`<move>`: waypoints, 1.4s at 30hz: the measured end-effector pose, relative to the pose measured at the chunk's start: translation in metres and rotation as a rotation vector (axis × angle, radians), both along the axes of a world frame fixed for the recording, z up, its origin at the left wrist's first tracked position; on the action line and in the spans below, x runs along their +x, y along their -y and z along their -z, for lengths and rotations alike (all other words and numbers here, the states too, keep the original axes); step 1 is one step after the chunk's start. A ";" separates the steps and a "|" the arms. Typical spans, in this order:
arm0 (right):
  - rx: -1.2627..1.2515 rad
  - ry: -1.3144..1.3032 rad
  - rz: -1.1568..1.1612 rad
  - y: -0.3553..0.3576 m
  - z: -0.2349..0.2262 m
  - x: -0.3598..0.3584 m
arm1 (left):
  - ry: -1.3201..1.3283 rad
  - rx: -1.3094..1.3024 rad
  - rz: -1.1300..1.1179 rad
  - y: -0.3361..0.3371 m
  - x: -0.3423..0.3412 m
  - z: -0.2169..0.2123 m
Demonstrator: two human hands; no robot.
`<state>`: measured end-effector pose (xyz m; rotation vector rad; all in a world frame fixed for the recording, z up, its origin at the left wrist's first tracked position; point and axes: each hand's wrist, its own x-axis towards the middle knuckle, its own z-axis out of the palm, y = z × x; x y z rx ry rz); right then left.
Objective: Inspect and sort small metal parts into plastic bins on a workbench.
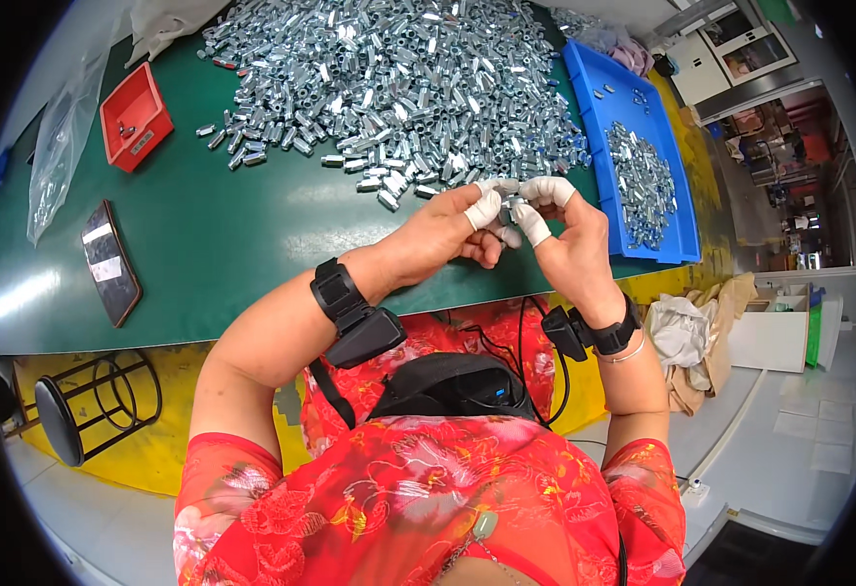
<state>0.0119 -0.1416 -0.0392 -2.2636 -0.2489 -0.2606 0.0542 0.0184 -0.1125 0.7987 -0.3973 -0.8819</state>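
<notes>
My left hand (444, 229) and my right hand (576, 237) meet just above the near part of the green table, with white covers on several fingertips. Between their thumbs and fingers they pinch a small silver metal fitting (511, 202), mostly hidden by the fingertips. Beyond them spreads a large heap of shiny hexagonal metal fittings (398, 93), its loose near edge close to my left fingers. To the right of my right hand stands a blue tray (684, 220) with a smaller pile of metal fittings (643, 186) in it.
A red bin (157, 125) with a few small pieces sits at the left, near a clear plastic bag (62, 146). A phone (110, 264) lies on the green table (223, 264). Below stand a black stool (60, 422) at left and crumpled cloth or sacks (687, 337) at right.
</notes>
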 end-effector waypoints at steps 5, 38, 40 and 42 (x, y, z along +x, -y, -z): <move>-0.028 -0.034 0.005 -0.001 -0.005 -0.001 | -0.003 0.009 -0.048 0.000 -0.005 -0.007; 0.047 -0.314 -0.002 0.009 0.010 -0.003 | 0.485 0.163 -0.224 0.005 -0.009 0.001; 0.068 -0.282 0.009 0.008 0.013 -0.006 | 0.552 0.198 -0.222 0.005 -0.011 0.000; 0.107 -0.221 0.029 0.006 0.017 -0.008 | 0.390 0.131 -0.241 0.005 -0.015 -0.010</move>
